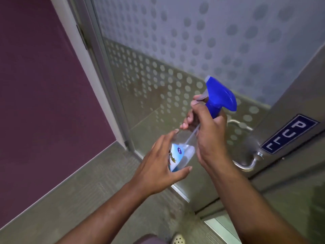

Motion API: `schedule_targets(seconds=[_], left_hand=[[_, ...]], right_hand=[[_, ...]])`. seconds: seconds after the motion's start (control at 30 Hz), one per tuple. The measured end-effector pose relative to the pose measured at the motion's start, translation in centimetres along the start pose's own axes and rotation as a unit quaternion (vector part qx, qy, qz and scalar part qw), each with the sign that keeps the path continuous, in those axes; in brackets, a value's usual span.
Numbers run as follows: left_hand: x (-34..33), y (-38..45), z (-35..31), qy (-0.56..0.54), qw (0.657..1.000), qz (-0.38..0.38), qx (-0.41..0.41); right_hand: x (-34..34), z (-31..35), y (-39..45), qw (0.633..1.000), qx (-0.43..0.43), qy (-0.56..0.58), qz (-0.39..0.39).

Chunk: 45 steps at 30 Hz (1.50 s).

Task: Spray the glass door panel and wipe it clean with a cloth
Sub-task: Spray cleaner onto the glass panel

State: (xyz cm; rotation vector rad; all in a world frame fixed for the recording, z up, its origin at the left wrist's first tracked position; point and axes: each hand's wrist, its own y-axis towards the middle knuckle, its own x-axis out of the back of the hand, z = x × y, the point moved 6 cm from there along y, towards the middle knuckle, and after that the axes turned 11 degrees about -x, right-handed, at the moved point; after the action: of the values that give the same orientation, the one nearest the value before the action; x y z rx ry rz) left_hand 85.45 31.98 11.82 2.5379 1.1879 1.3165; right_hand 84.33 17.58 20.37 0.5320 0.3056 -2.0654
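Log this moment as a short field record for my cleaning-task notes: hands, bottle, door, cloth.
right hand: grips the neck of the spray bottle, fingers at the trigger
left hand: fingers spread around the bottle's lower body, at its label
spray head: blue, nozzle towards the glass
glass door panel: frosted with a dot pattern; no spray visible on it
door handle: metal, curved, beside a blue PULL sign
cloth: none in view

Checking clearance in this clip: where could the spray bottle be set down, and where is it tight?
Bare floor lies between the purple wall and the glass door. It is tight by the door handle, right behind the right hand, spray bottle and left hand.
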Motion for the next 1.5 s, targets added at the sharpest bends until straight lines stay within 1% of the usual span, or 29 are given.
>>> schedule_targets(seconds=[0.27, 0.4, 0.47, 0.6, 0.73, 0.77, 0.8, 0.87, 0.93, 0.97, 1.03, 1.07, 1.13, 1.2, 1.37, 1.43, 1.5], left_hand=[[3.1, 5.6, 5.4, -0.032, 0.998, 0.016, -0.049], [5.3, 8.4, 8.2, -0.076, 0.992, 0.041, -0.093], [6.8, 9.6, 9.5, -0.101, 0.986, 0.067, -0.116], [10.4, 11.9, 11.8, -0.131, 0.962, 0.13, -0.199], [15.5, 15.2, 12.6, -0.079, 0.939, 0.151, -0.297], [17.2, 16.3, 12.5, -0.06, 0.935, 0.141, -0.321], [18.9, 17.6, 12.1, -0.039, 0.93, 0.115, -0.347], [22.8, 20.4, 10.7, 0.012, 0.914, 0.025, -0.405], [26.9, 23.2, 8.8, 0.055, 0.893, -0.089, -0.437], [28.9, 24.6, 7.9, 0.074, 0.882, -0.142, -0.443], [32.6, 27.3, 6.2, 0.11, 0.863, -0.222, -0.44], [34.3, 28.6, 5.5, 0.132, 0.857, -0.244, -0.434], [37.5, 31.3, 4.3, 0.172, 0.851, -0.259, -0.423], [40.6, 33.9, 3.3, 0.21, 0.851, -0.248, -0.412], [47.5, 40.2, 2.7, 0.299, 0.869, -0.173, -0.353], [48.8, 41.9, 3.0, 0.319, 0.879, -0.132, -0.331], [49.2, 42.7, 3.3, 0.332, 0.876, -0.109, -0.333]], right_hand=[[-4.3, -0.3, 4.7, 0.997, 0.069, -0.022, -0.023], [-7.1, -0.5, 6.4, 0.99, 0.098, -0.045, -0.086], [-8.9, -0.5, 6.8, 0.983, 0.114, -0.068, -0.125], [-12.4, 0.2, 7.9, 0.965, 0.157, -0.111, -0.18], [-15.6, 2.7, 8.1, 0.935, 0.199, -0.174, -0.235], [-16.5, 3.6, 8.1, 0.928, 0.213, -0.184, -0.243], [-17.4, 4.5, 8.0, 0.921, 0.226, -0.196, -0.251], [-19.3, 6.6, 7.9, 0.903, 0.253, -0.225, -0.265], [-21.3, 8.8, 7.9, 0.883, 0.279, -0.261, -0.275], [-22.2, 9.9, 8.0, 0.871, 0.291, -0.28, -0.279], [-24.3, 12.1, 8.2, 0.847, 0.314, -0.318, -0.289], [-25.2, 13.1, 8.3, 0.833, 0.325, -0.339, -0.291], [-27.4, 15.3, 8.8, 0.806, 0.34, -0.38, -0.299], [-29.7, 17.7, 9.4, 0.788, 0.346, -0.407, -0.307], [-36.2, 23.6, 11.5, 0.751, 0.36, -0.46, -0.309], [-38.6, 25.1, 12.5, 0.741, 0.361, -0.474, -0.308], [-40.6, 26.1, 13.8, 0.733, 0.365, -0.486, -0.307]])
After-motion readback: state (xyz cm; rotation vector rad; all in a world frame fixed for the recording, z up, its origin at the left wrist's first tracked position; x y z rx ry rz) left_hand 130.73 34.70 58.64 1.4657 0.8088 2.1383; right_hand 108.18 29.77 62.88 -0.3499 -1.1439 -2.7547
